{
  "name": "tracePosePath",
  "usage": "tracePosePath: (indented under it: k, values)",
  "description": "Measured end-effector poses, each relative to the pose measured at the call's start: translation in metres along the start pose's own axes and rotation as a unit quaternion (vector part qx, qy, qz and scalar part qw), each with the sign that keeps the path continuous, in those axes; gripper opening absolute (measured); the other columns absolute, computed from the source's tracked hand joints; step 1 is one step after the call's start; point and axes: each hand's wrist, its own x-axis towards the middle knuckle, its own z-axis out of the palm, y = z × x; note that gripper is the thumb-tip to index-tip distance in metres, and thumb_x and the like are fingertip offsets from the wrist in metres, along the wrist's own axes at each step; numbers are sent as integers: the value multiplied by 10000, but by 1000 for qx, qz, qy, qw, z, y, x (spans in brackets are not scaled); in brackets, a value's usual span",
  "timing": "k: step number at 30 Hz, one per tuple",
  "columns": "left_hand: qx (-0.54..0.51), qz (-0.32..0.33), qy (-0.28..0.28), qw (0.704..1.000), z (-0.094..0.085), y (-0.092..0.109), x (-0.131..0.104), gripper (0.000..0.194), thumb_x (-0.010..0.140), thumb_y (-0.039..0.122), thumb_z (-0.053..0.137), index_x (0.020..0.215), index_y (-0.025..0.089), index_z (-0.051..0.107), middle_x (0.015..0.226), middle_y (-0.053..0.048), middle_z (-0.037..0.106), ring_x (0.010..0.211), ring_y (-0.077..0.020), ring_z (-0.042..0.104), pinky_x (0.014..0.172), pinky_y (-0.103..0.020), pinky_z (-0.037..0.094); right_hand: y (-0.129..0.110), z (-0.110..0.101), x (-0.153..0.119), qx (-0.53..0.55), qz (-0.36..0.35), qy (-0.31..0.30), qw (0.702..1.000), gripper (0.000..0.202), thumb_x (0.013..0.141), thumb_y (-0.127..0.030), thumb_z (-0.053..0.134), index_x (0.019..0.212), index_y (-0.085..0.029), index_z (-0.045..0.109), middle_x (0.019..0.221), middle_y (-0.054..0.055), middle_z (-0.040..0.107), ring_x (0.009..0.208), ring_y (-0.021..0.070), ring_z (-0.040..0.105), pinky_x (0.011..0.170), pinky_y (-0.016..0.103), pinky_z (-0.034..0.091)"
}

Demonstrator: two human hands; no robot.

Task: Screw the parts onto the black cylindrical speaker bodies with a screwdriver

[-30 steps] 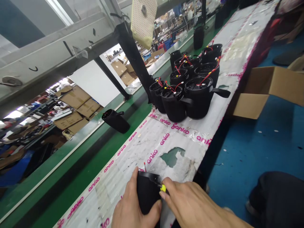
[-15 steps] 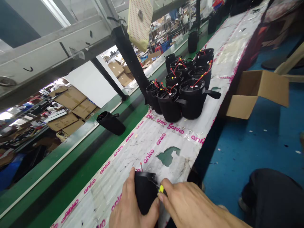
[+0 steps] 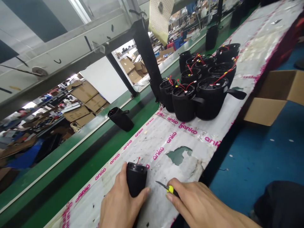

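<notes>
My left hand (image 3: 121, 199) is wrapped round a black cylinder (image 3: 136, 179) at the bottom centre, with its open end tilted up and a small red wire showing at the rim. To its right, my right hand (image 3: 187, 196) grips a knife (image 3: 169, 189) with a yellow and black handle. The thin blade points left, a little apart from the cylinder. Both hands are over the worn white covering (image 3: 147, 142) with pink lettering.
Several black cylinders (image 3: 184, 104) with red wires stand together further up the covering. Another black cylinder (image 3: 121, 118) leans on the green belt (image 3: 95, 139). An open cardboard box (image 3: 264, 110) is at the right, and a dark metal post (image 3: 147, 53) rises behind.
The knife has come away from the cylinder's rim, leaving a gap between my hands. My left hand and the cylinder have shifted left, and the view has turned slightly.
</notes>
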Motion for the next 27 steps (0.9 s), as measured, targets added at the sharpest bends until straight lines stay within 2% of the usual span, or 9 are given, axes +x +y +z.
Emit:
tracePosePath:
  k: [2, 5, 8, 12, 15, 20, 24, 27]
  values:
    - [-51, 20, -20, 998, -1, -4, 6, 812, 859, 577, 522, 1525, 226, 217, 1504, -121, 472, 1295, -346, 539, 1028, -501, 452, -2, 1, 1, -7, -15, 3, 1000, 125, 1021, -254, 425, 998, -227, 546, 723, -9, 668, 636, 181, 662, 556, 268, 409]
    - [-168, 50, -94, 980, -3, -15, 10, 781, 863, 596, 529, 1510, 262, 246, 1553, -71, 415, 1416, -266, 406, 1165, -454, 325, -3, 4, 5, -35, -33, 12, 999, 89, 1011, -220, 441, 990, -221, 528, 734, -10, 667, 637, 188, 665, 560, 285, 392]
    - [-215, 66, -133, 965, -2, -18, 11, 792, 823, 582, 591, 1485, 254, 306, 1533, -61, 442, 1410, -263, 407, 1187, -447, 291, -5, 10, 14, -70, -38, -10, 997, 68, 1003, -207, 467, 949, -223, 506, 712, -14, 653, 594, 206, 657, 527, 314, 345]
    - [-215, 67, -131, 966, 3, -14, 11, 791, 786, 551, 631, 1461, 257, 342, 1476, -55, 507, 1356, -268, 466, 1156, -439, 335, -8, 19, 29, -93, -32, -47, 994, 84, 1014, -244, 467, 931, -233, 470, 694, -17, 639, 556, 224, 648, 494, 336, 262]
    - [-216, 68, -129, 965, 3, -12, 10, 770, 792, 537, 626, 1455, 264, 347, 1478, -53, 503, 1356, -267, 463, 1158, -442, 328, -8, 26, 33, -97, -28, -56, 993, 88, 1018, -243, 462, 932, -236, 447, 709, -19, 638, 574, 223, 653, 506, 336, 255]
    - [-222, 73, -120, 965, 2, -14, 9, 705, 804, 512, 633, 1430, 313, 378, 1464, -27, 520, 1345, -266, 475, 1158, -447, 325, -2, 35, 27, -86, -59, -20, 994, 47, 1037, -254, 430, 994, -236, 421, 752, -22, 627, 611, 206, 637, 555, 336, 299]
    - [-222, 72, -120, 965, 3, -15, 9, 711, 798, 511, 640, 1430, 302, 391, 1464, -37, 522, 1342, -283, 478, 1153, -453, 331, 2, 38, 23, -96, -90, 28, 991, 31, 1031, -229, 435, 1042, -225, 406, 751, -26, 607, 609, 199, 620, 598, 339, 335]
    - [-219, 70, -118, 966, 2, -14, 9, 707, 794, 513, 642, 1424, 301, 401, 1461, -36, 526, 1342, -282, 479, 1152, -449, 337, 1, 40, 24, -117, -89, 38, 988, 58, 1023, -242, 456, 1038, -225, 403, 742, -29, 603, 595, 196, 617, 575, 338, 319]
